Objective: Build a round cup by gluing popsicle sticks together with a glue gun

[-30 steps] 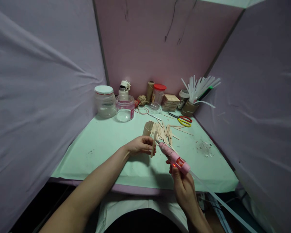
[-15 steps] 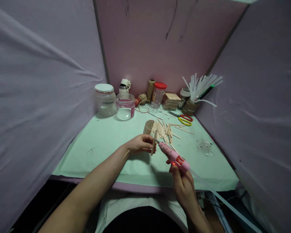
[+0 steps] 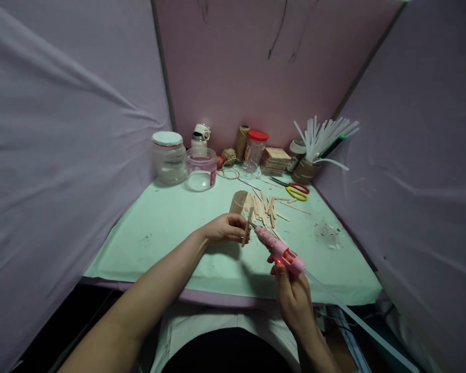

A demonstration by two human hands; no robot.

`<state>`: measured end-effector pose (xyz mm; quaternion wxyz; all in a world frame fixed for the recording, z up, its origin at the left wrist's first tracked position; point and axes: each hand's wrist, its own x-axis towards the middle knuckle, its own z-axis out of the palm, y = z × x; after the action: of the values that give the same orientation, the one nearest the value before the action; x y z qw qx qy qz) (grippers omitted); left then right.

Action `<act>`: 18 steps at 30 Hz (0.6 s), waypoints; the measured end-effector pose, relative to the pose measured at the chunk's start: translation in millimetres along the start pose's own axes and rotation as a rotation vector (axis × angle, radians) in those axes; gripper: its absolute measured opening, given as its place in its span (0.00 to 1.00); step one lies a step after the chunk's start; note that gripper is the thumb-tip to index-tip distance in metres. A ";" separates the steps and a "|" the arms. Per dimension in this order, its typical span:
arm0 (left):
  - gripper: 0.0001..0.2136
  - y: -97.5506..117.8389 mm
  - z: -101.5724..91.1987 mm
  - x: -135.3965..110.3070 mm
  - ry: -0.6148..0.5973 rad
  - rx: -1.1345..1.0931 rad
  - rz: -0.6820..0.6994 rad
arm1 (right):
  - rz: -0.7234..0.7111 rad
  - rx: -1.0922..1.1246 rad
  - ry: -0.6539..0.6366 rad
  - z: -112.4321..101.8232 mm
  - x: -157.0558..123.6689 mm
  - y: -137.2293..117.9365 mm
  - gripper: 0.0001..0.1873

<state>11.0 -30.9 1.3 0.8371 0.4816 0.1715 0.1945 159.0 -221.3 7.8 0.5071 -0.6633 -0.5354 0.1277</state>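
Closed around a wooden craft stick (image 3: 247, 228), my left hand (image 3: 230, 228) holds it tilted near upright above the table. A pink hot glue gun (image 3: 279, 248) is gripped in my right hand (image 3: 293, 290), its nozzle at the stick's right side; whether it touches I cannot tell. A small red light glows on the gun, and a long clear glue stick (image 3: 365, 326) trails from its back end. Just beyond my left hand stands a small wooden piece built of craft sticks (image 3: 238, 202). Loose craft sticks (image 3: 261, 210) lie in a pile beside it.
Red and yellow scissors (image 3: 297, 191) lie behind the pile. Along the back stand a white-lidded jar (image 3: 169, 160), an open clear tub (image 3: 201, 173), a red-lidded jar (image 3: 254, 153), stacked wooden squares (image 3: 275, 160) and a holder of glue sticks (image 3: 306, 170). Scraps (image 3: 328, 235) lie at right.
Both hands, the craft stick and the glue gun keep almost the same place. The whole view has shifted very slightly.
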 end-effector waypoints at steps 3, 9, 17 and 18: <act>0.17 0.6 0.1 -0.3 0.012 0.000 -0.011 | -0.021 -0.003 0.006 -0.2 1.0 -2.4 0.24; 0.16 -0.9 -2.0 0.3 0.003 -0.006 0.016 | -0.068 -0.026 0.002 -1.5 2.5 -6.0 0.23; 0.17 1.5 -0.9 -0.3 0.040 -0.043 0.014 | -0.070 -0.010 0.007 -1.0 2.1 -6.3 0.22; 0.17 2.0 -0.4 -0.6 0.046 -0.045 0.014 | -0.072 -0.005 0.003 -0.9 2.2 -6.8 0.21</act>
<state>10.0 -30.0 2.9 0.8422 0.4595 0.1829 0.2149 156.6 -220.6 14.5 0.5104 -0.6450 -0.5586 0.1071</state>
